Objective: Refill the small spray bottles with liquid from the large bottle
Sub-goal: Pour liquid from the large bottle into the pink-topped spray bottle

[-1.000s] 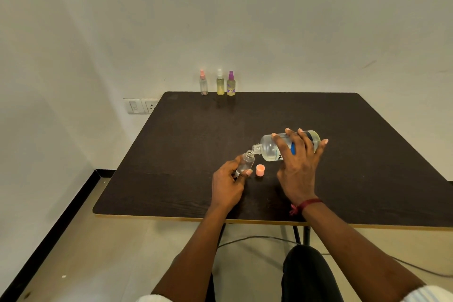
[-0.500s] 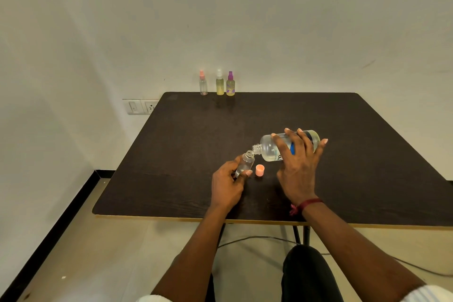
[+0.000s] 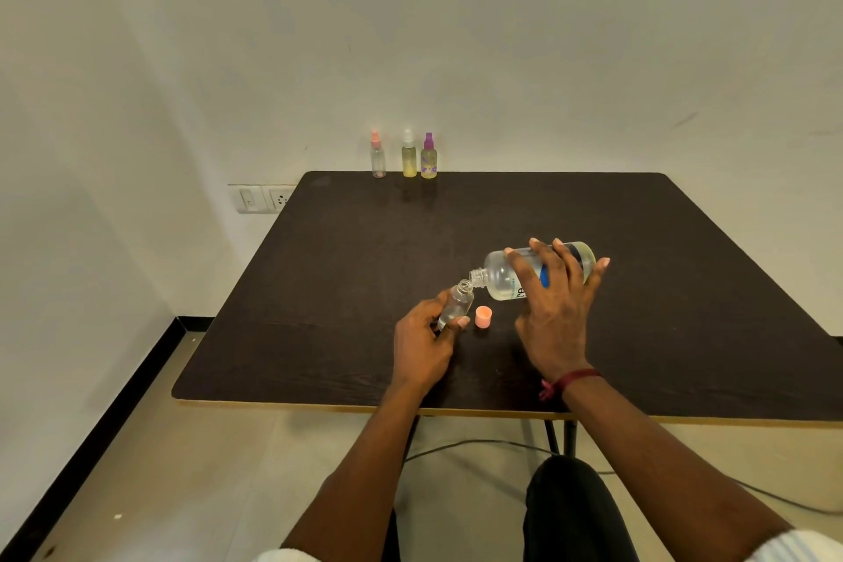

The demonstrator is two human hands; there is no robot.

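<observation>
My left hand grips a small clear spray bottle with no cap, tilted with its open neck up and to the right. My right hand holds the large clear bottle on its side above the table, its open mouth touching the small bottle's neck. A pink cap lies on the dark table between my hands. Three small spray bottles stand at the table's far edge: a pink-topped clear one, a white-topped yellow one and a purple-topped one.
The white wall stands right behind the table's far edge, with a switch and socket plate at the left. A cable runs across the floor under the table. My dark trouser leg shows below the near edge.
</observation>
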